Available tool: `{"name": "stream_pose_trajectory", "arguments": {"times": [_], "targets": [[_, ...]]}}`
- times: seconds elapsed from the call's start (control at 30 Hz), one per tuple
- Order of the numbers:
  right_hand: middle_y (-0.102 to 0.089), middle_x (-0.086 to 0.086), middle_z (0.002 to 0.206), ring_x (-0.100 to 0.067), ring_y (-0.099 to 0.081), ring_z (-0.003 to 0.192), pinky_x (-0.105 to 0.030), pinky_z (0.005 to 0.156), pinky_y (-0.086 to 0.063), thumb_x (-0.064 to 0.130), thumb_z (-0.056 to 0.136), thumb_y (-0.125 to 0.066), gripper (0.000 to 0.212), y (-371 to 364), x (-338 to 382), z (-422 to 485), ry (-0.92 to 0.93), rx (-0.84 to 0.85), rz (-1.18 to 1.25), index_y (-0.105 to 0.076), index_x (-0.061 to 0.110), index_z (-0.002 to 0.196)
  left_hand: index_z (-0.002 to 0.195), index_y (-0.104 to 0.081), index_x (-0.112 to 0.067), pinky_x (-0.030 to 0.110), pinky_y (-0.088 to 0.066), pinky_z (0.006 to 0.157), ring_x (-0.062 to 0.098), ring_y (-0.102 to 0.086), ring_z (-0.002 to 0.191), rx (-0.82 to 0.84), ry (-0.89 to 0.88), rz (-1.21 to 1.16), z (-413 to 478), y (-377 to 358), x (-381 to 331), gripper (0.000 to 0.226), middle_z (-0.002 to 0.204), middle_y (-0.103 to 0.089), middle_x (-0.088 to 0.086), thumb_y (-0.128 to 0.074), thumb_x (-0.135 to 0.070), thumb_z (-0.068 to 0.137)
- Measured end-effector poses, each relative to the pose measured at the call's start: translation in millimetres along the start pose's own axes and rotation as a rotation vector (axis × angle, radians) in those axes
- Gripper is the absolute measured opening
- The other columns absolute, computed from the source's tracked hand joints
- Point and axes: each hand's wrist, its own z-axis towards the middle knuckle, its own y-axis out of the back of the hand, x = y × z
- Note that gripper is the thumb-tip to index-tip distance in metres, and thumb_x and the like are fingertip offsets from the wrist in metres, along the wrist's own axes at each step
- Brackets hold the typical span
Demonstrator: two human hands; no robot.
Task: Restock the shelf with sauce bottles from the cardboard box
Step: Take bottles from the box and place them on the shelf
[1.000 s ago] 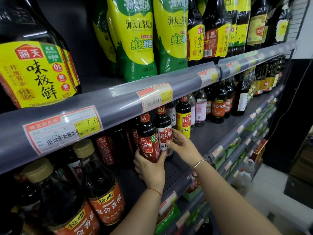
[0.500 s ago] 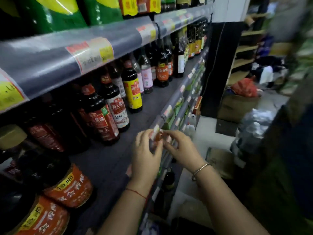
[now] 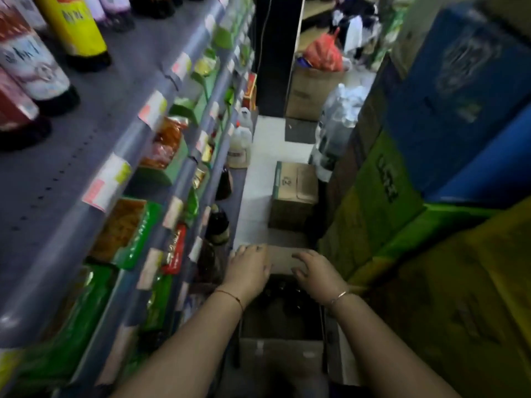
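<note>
An open cardboard box (image 3: pixel 283 347) stands on the floor below me, with dark bottle tops (image 3: pixel 280 288) showing inside it. My left hand (image 3: pixel 249 268) hovers over the box's far left corner, fingers spread and holding nothing. My right hand (image 3: pixel 317 272) hangs over the far right side, also spread and holding nothing. At the upper left is the grey shelf (image 3: pixel 71 156), where sauce bottles stand: a yellow-labelled one (image 3: pixel 77 27) and a white-labelled one (image 3: pixel 37 67). The view is blurred.
Lower shelves (image 3: pixel 172 214) on the left hold green and red packets behind price tags. Green, yellow and blue cartons (image 3: pixel 431 173) are stacked on the right. Another cardboard box (image 3: pixel 293 193), jugs (image 3: pixel 241 136) and wrapped bottles (image 3: pixel 336 122) stand on the narrow white floor ahead.
My view has swung from the shelf down to the floor. Both hands left the bottles on the shelf and dropped to the open box, holding nothing.
</note>
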Motion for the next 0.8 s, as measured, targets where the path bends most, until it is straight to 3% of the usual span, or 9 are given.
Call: {"name": "stream_pose_trajectory", "arguments": {"times": [0.13,0.23,0.47,0.67,0.8], "targets": [[-0.064,-0.012,0.115,-0.028,-0.059,0.108,-0.031,0.091,-0.044,0.015,0.089,-0.057,0.029,-74,-54,7,-0.090,0.073,0.066,-0.063,0.011,0.117,0.120,-0.055,-0.019,0.040,-0.042,0.094,0.027,-0.051,0.112,0.046,-0.001,-0.105,18,-82,18,0.035,0.120,-0.056,0.005,-0.048,-0.037,0.091],[-0.061,-0.015,0.120,-0.030,-0.059,0.110,-0.034,0.095,-0.045,0.014,0.089,-0.057,0.032,-129,-91,20,-0.157,0.095,0.092,-0.061,0.009,0.121,0.112,-0.058,-0.022,0.038,-0.044,0.092,0.024,-0.054,0.108,0.052,0.037,-0.211,35,-145,31,0.028,0.114,-0.059,0.003,-0.051,-0.037,0.090],[-0.064,-0.019,0.115,-0.033,-0.060,0.109,-0.038,0.093,-0.047,0.009,0.088,-0.058,0.025,-244,-180,72,-0.202,0.101,0.153,-0.065,0.004,0.111,0.127,-0.055,-0.015,0.036,-0.046,0.099,0.023,-0.054,0.116,0.055,0.135,-0.412,85,-301,64,0.040,0.124,-0.057,0.006,-0.059,-0.029,0.089],[-0.060,-0.019,0.125,-0.031,-0.054,0.119,-0.028,0.099,-0.037,0.007,0.086,-0.061,0.038,-328,-239,123,-0.227,0.046,0.209,-0.057,0.001,0.123,0.123,-0.056,-0.011,0.022,-0.039,0.090,0.022,-0.054,0.114,0.052,0.237,-0.560,129,-412,92,0.042,0.124,-0.054,0.008,-0.065,-0.025,0.085],[-0.057,-0.021,0.128,-0.032,-0.052,0.121,-0.028,0.101,-0.035,0.007,0.083,-0.066,0.046,-372,-253,152,-0.256,-0.057,0.307,-0.053,0.001,0.127,0.129,-0.052,-0.007,0.021,-0.036,0.095,0.024,-0.049,0.122,-0.042,0.344,-0.771,152,-461,103,0.059,0.132,-0.049,0.012,-0.076,-0.020,0.077]]}}
